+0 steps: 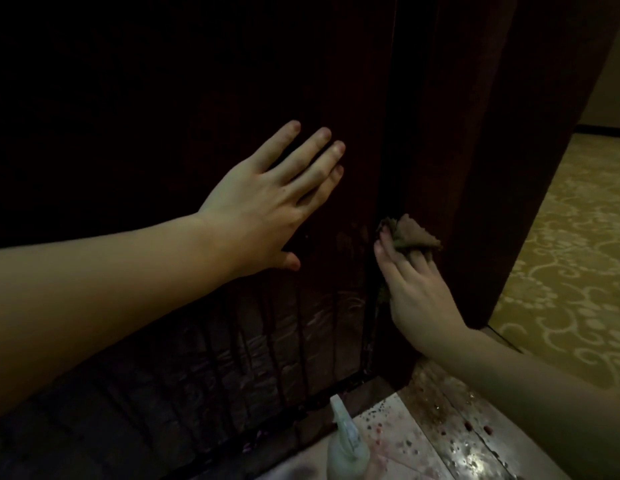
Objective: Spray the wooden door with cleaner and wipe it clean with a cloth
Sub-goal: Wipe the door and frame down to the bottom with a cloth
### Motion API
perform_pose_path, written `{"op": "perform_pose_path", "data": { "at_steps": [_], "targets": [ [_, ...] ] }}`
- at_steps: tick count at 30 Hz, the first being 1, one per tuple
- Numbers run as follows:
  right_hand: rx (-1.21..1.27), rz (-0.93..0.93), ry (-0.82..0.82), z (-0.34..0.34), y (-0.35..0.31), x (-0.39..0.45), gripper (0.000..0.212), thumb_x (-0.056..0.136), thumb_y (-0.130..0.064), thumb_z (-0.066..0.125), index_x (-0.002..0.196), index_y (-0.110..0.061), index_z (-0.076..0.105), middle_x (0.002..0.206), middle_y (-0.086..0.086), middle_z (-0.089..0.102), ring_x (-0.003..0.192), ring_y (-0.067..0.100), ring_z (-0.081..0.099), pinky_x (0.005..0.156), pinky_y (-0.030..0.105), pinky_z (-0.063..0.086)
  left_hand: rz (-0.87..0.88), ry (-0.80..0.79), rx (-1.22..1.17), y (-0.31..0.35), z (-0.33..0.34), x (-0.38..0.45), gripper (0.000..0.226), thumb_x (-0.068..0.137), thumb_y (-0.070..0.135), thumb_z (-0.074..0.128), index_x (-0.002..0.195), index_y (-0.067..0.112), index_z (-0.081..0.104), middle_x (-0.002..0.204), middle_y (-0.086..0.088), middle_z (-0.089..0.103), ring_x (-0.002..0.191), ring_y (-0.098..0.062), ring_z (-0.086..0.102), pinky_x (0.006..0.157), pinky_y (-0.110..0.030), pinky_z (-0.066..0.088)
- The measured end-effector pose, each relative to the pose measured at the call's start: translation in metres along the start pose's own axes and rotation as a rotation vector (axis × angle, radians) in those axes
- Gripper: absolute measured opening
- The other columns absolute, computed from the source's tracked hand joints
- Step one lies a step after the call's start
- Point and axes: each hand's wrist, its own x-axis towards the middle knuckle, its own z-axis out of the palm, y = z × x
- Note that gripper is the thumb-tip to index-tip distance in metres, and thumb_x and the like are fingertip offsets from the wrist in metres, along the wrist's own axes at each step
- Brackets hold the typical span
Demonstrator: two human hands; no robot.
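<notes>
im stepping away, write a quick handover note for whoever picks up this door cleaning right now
Left hand: open, fingers spread flat on the wooden door.
Right hand: grip on the brown cloth, pressing it at the door's edge.
Spray bottle: standing on the floor below, in neither hand.
Done: door sprayed; drip streaks show on the lower panel.
Left: wipe the wet lower panel and finish the edge.

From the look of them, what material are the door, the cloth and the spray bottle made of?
Door: dark reddish-brown wood, seemingly varnished; its wet lower part shines and shows liquid streaks.
Cloth: soft brownish woven fabric, matte, crumpled under the right hand; the fibre cannot be told.
Spray bottle: probably pale translucent plastic, smooth, standing on the floor; the picture is blurred there.
</notes>
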Motion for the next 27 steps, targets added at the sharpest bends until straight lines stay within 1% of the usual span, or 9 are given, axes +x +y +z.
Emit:
{"op": "perform_pose_path", "data": {
  "at_steps": [3,7,13,14,16,18,21,24,27],
  "targets": [
    [0.114,0.074,0.056,-0.022,-0.010,0.027,0.063,0.088,-0.005,0.043,0.148,0.004,0.029,0.158,0.021,0.021,0.134,0.046,0.035,0.110,0.056,0.033,-0.004,0.008,0.003,0.001,0.001,-0.003,0.119,0.079,0.082,0.031,0.147,0.001,-0.024,0.154,-0.023,-0.028,0.143,-0.039,-0.024,0.115,-0.054,-0.014],
    [0.232,0.096,0.115,-0.034,-0.031,0.051,0.070,0.088,-0.007,0.035,0.153,0.001,0.011,0.162,0.018,-0.001,0.146,0.041,0.016,0.119,0.045,0.018,0.004,-0.006,0.010,-0.001,0.002,-0.012,0.116,0.080,0.081,0.030,0.146,0.004,-0.026,0.153,-0.023,-0.029,0.142,-0.039,-0.025,0.114,-0.055,-0.015],
    [0.490,0.271,-0.100,-0.017,-0.067,0.004,0.081,0.093,0.004,0.044,0.154,-0.015,-0.005,0.155,-0.008,-0.025,0.145,0.012,-0.001,0.118,0.029,0.014,0.003,-0.027,0.011,-0.013,0.010,-0.039,0.111,0.082,0.081,0.025,0.145,0.008,-0.031,0.151,-0.021,-0.036,0.139,-0.039,-0.032,0.112,-0.055,-0.020],
    [0.519,0.309,-0.090,-0.019,-0.070,0.005,0.079,0.093,0.004,0.044,0.155,-0.014,-0.003,0.156,-0.008,-0.022,0.143,0.009,-0.002,0.119,0.029,0.016,0.004,-0.029,0.007,-0.014,0.010,-0.040,0.112,0.081,0.081,0.025,0.145,0.009,-0.031,0.151,-0.020,-0.036,0.139,-0.039,-0.033,0.112,-0.055,-0.020],
    [0.553,0.335,0.073,-0.025,-0.073,0.021,0.073,0.092,0.003,0.042,0.155,-0.008,0.007,0.161,0.001,-0.009,0.142,0.008,0.002,0.118,0.029,0.019,0.009,-0.018,0.007,-0.013,0.011,-0.036,0.112,0.080,0.082,0.026,0.145,0.009,-0.030,0.152,-0.020,-0.034,0.139,-0.039,-0.032,0.111,-0.056,-0.021],
    [0.582,0.333,0.244,-0.037,-0.078,0.051,0.064,0.093,-0.003,0.035,0.153,-0.004,0.014,0.163,0.011,0.003,0.147,0.017,0.005,0.119,0.026,0.013,0.009,-0.004,0.013,-0.011,0.014,-0.036,0.112,0.080,0.081,0.027,0.147,0.009,-0.026,0.154,-0.021,-0.030,0.140,-0.040,-0.029,0.111,-0.057,-0.020],
    [0.587,0.273,0.370,-0.043,-0.076,0.078,0.062,0.091,-0.008,0.031,0.152,0.002,0.019,0.161,0.019,0.009,0.149,0.025,0.007,0.121,0.027,0.009,0.009,0.015,0.023,-0.006,0.015,-0.035,0.113,0.079,0.081,0.029,0.149,0.008,-0.021,0.156,-0.021,-0.024,0.142,-0.041,-0.025,0.112,-0.058,-0.017],
    [0.470,0.090,0.292,-0.015,-0.067,0.046,0.066,0.089,-0.007,0.034,0.152,0.002,0.016,0.161,0.020,0.006,0.149,0.028,0.004,0.121,0.033,0.009,-0.009,0.028,0.028,-0.005,0.014,-0.036,0.114,0.077,0.082,0.029,0.150,0.009,-0.019,0.156,-0.021,-0.023,0.143,-0.041,-0.023,0.111,-0.058,-0.018],
    [0.413,0.074,0.155,0.015,-0.057,0.008,0.066,0.090,-0.014,0.031,0.153,-0.005,0.013,0.162,0.014,0.003,0.145,0.038,0.016,0.116,0.051,0.025,-0.035,0.014,0.043,-0.002,0.015,-0.037,0.115,0.077,0.083,0.030,0.150,0.009,-0.020,0.156,-0.021,-0.023,0.142,-0.041,-0.024,0.111,-0.058,-0.018]
  ]
}}
